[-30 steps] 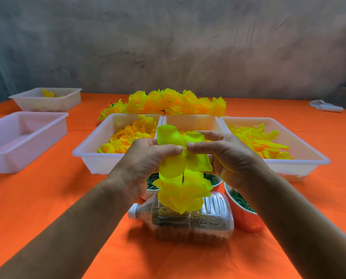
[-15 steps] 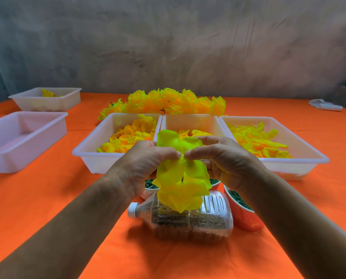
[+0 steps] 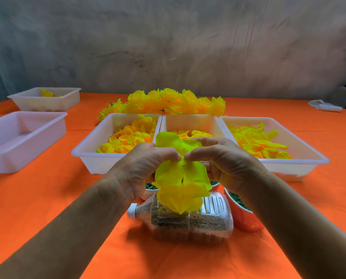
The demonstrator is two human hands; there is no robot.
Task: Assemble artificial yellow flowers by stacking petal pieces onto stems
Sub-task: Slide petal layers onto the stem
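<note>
Above one bottle (image 3: pixel 188 222), two hands (image 3: pixel 146 168) pinching petals (image 3: pixel 180 178)

Yellow-green petal piece (image 3: pixel 169 174) in my fingers, orange tablecloth (image 3: pixel 37 198), white trays (image 3: pixel 91 156), yellow-orange petals (image 3: pixel 131 133), clear bottle (image 3: pixel 190 222) with white cap (image 3: pixel 132 212), grey wall (image 3: pixel 168 47).

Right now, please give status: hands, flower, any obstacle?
Left hand and right hand both pinch yellow fabric petal piece. Stacked petals below, over clear plastic bottle. No obstacle visible.
</note>
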